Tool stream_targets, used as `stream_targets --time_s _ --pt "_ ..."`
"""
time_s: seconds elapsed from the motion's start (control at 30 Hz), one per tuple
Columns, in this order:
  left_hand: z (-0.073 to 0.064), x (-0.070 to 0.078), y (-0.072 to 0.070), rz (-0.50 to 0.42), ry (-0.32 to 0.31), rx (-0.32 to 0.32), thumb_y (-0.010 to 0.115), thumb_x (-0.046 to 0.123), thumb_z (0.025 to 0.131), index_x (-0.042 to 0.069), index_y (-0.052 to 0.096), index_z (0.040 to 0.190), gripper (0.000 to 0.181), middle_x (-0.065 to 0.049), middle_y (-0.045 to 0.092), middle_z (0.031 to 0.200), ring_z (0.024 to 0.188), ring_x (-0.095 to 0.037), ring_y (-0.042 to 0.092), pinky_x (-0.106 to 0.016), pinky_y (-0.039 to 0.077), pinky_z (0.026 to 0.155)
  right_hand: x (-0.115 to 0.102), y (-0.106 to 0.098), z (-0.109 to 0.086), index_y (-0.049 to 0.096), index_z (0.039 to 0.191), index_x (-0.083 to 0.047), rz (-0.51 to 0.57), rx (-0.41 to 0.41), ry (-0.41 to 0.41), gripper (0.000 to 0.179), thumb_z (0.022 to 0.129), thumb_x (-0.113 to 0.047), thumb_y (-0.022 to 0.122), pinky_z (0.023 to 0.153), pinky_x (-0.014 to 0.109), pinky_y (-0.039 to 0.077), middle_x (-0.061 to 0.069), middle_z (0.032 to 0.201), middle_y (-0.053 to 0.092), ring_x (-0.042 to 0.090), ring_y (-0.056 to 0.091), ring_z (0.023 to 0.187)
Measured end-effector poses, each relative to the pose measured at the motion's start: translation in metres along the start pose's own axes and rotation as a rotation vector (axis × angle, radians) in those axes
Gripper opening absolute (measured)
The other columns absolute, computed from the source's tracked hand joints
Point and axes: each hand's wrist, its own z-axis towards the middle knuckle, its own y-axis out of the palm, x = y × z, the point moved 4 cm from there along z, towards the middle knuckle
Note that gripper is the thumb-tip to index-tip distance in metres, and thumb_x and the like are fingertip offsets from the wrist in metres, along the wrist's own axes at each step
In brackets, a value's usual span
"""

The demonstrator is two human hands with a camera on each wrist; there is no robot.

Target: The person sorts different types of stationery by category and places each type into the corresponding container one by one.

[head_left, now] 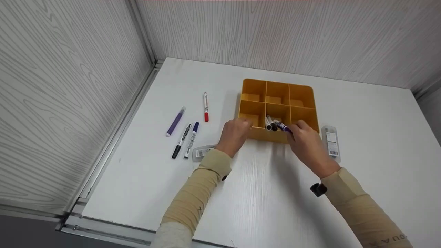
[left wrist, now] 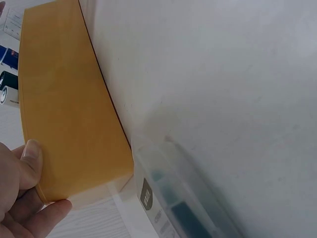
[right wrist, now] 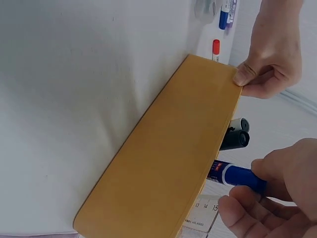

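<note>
While panelled walls (head_left: 275, 34) close off its far and left edges, the white worktop (head_left: 258, 196) carries the set.

Forearms, two, beige-sleeved: left forearm (head_left: 193, 193) and right forearm (head_left: 365, 210) slant inward from the near side, converging toward the far edge.

Box, orange, one, six compartments (head_left: 267, 134): nearer the worktop's far edge than its near edge.

Left hand (head_left: 236, 134): at the box's near left corner, thumb against the outer front face, fingers bent round the left side, gripping the wall.

Right hand (head_left: 306, 141): above the box's near side, thumb and forefinger closed on a marker cap, remaining fingers curled below.

Clear cases, two: one (head_left: 332, 143) just beyond the box's right side; one (head_left: 203, 151) toward the left edge, beside the left wrist.

Blue marker (right wrist: 242, 177): pinched by its cap, tilted, lower end in the near middle compartment.

Black-capped marker (head_left: 274, 127) and white-ended marker (head_left: 268, 126): leaning in that compartment.

Loose, toward the left edge: purple marker (head_left: 175, 121), nearest that edge; red-capped marker (head_left: 206, 107), nearest the far edge; a second black-capped one (head_left: 181, 142), cap toward the near edge; a blue-capped one (head_left: 191, 139) beside it, cap toward the far edge.
</note>
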Motion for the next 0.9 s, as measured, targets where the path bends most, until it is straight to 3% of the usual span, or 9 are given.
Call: stream_targets --time_s 0.2,0.47,0.9 --pt "0.001 -0.001 0.000 0.021 0.004 0.007 0.065 0.001 0.090 0.008 0.075 0.093 0.012 -0.006 0.071 0.077 0.069 -0.018 0.069 -0.030 0.056 0.061 -0.005 0.008 0.008 0.069 0.102 0.007 0.013 -0.019 0.001 0.015 0.094 -0.004 0.063 0.066 0.045 0.055 0.020 0.089 0.060 0.033 0.061 0.074" --pt "0.001 -0.001 -0.001 -0.021 0.001 0.003 0.066 0.010 0.093 0.008 0.074 0.095 0.008 -0.006 0.072 0.080 0.070 -0.018 0.069 -0.029 0.056 0.062 -0.010 0.015 0.017 0.069 0.106 0.006 0.013 -0.075 0.056 0.017 0.094 -0.004 0.062 0.071 0.049 0.057 0.021 0.093 0.061 0.038 0.064 0.079" --pt "0.001 -0.001 -0.001 -0.030 -0.002 -0.013 0.065 0.006 0.092 0.008 0.075 0.099 0.012 -0.005 0.074 0.083 0.072 -0.017 0.070 -0.028 0.057 0.064 -0.015 0.023 0.020 0.070 0.109 0.002 -0.175 -0.078 0.013 0.020 0.092 0.001 0.058 0.061 0.052 0.057 0.020 0.093 0.066 0.037 0.066 0.075"
